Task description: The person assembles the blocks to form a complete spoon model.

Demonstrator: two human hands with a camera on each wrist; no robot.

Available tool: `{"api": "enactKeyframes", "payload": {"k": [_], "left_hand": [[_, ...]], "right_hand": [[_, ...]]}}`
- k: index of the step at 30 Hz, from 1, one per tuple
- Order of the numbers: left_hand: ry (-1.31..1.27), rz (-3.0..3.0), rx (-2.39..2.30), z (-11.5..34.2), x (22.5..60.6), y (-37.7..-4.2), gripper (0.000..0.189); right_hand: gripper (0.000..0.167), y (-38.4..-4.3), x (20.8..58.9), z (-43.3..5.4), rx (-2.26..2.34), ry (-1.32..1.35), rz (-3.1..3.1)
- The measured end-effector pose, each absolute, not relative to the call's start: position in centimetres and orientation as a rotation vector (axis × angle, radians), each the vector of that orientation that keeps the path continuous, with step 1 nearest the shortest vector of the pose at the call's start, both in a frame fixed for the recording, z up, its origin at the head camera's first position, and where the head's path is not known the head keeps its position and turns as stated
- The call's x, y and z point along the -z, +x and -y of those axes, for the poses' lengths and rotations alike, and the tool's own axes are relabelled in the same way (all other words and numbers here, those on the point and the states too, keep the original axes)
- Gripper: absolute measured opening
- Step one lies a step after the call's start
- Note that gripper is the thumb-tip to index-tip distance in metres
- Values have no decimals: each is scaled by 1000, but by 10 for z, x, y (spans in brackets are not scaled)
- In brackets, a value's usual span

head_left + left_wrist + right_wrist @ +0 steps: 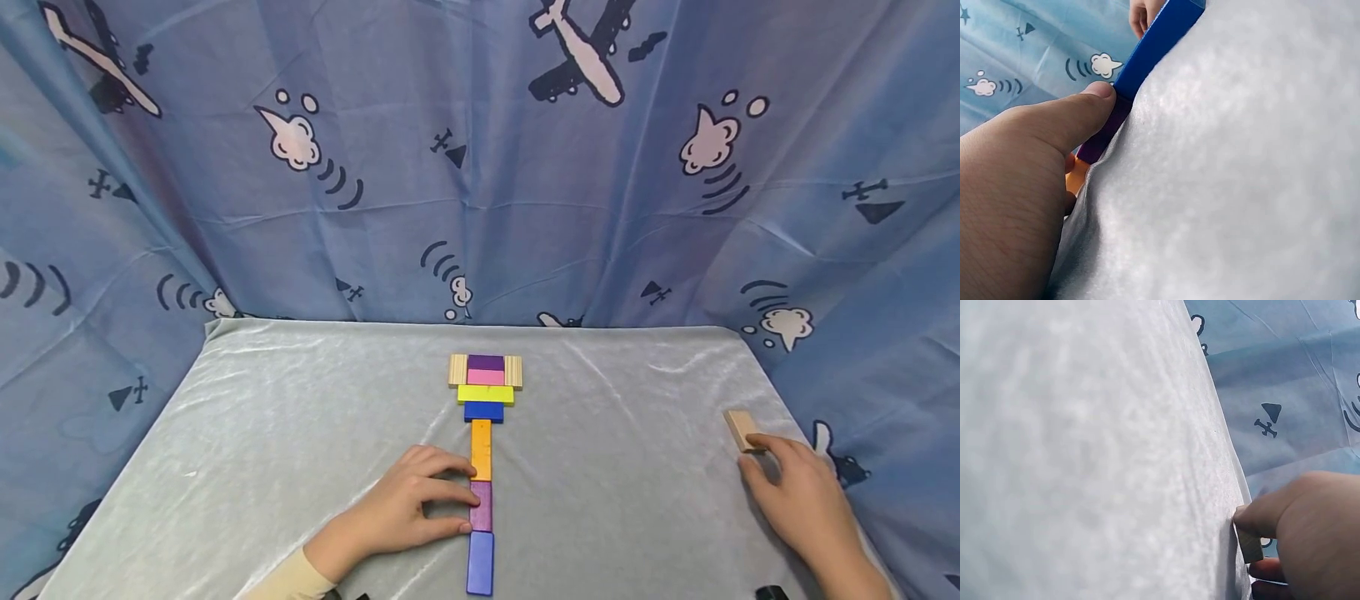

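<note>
A line of wooden blocks runs down the table: an orange block (482, 450), a purple block (483, 518) and a periwinkle-blue block (481, 563). My left hand (408, 504) lies along their left side, fingertips touching the purple block and the orange one's near end. In the left wrist view, the thumb (1088, 103) meets the joint of the blue block (1157, 47) and purple block (1105, 134). At the table's right side, my right hand (802, 492) pinches the near end of a plain wooden block (738, 425). That block (1249, 544) partly hides behind the thumb.
Beyond the line lie a dark blue block (483, 412), a yellow block (486, 394), a pink block (486, 377) and a dark purple block (486, 362). Plain blocks (457, 371) flank the last two. A patterned curtain (405, 192) surrounds the cloth-covered table (300, 400).
</note>
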State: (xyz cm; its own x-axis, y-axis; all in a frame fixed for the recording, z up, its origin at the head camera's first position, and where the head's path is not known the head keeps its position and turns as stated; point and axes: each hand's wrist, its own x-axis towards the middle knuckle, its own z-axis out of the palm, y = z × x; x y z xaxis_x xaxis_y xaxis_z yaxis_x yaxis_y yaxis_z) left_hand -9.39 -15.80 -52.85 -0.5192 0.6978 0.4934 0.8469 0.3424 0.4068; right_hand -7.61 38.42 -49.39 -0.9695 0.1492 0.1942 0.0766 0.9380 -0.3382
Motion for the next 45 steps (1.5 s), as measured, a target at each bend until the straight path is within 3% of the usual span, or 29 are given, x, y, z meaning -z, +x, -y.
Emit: {"api": "enactKeyframes", "payload": {"k": [45], "left_hand": [[-1392,2387,943,159,529,-94,24]], "right_hand": [[26,-78,501,-383,-464,-365,2776]]}}
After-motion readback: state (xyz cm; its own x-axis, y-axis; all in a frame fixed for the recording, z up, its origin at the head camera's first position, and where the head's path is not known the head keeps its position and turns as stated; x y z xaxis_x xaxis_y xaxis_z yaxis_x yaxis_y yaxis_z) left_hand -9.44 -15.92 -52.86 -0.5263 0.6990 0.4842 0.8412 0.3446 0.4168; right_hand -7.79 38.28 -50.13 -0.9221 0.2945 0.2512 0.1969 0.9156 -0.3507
